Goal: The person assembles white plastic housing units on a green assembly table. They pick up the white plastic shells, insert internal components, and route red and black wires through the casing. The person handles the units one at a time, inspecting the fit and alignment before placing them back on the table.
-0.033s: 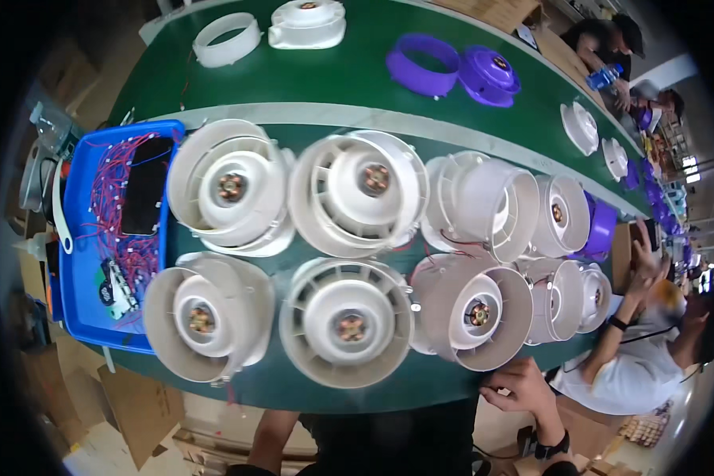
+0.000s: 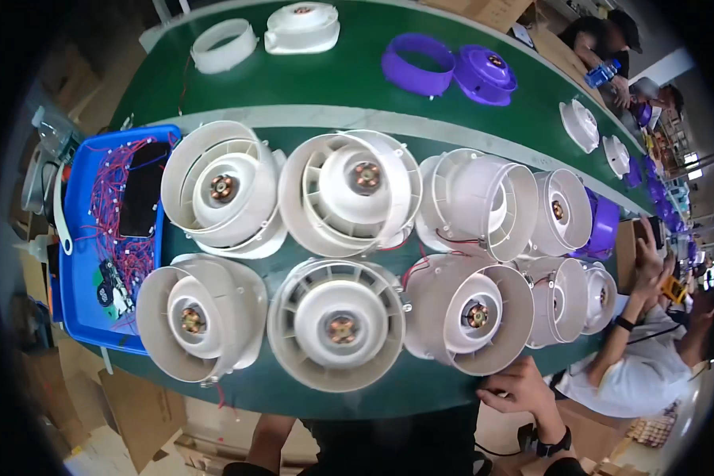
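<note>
My right hand (image 2: 520,386) rests at the table's front edge with its fingers curled in. Nothing shows in its grasp. Just above it stands a white round fan housing (image 2: 470,317) with a copper-wound motor in its middle. Of my left arm only the forearm (image 2: 271,440) shows, below the front edge; the hand itself is hidden. Several similar white housings stand in two rows, among them one at the front middle (image 2: 337,325), one at the front left (image 2: 200,317) and one at the back left (image 2: 220,189). Thin red wires (image 2: 415,270) trail between some of them.
At the left lies a blue tray (image 2: 79,305) with red wires and a black phone (image 2: 144,190). Farther back on the green table are a white ring (image 2: 224,47), a purple ring (image 2: 418,67) and a purple housing (image 2: 485,75). A co-worker (image 2: 639,361) sits at the right.
The view has shifted slightly, so the near housings appear a little farther left. The co-worker's raised hands have moved slightly, and a yellow object beside them shows more clearly. My right hand looks unchanged.
</note>
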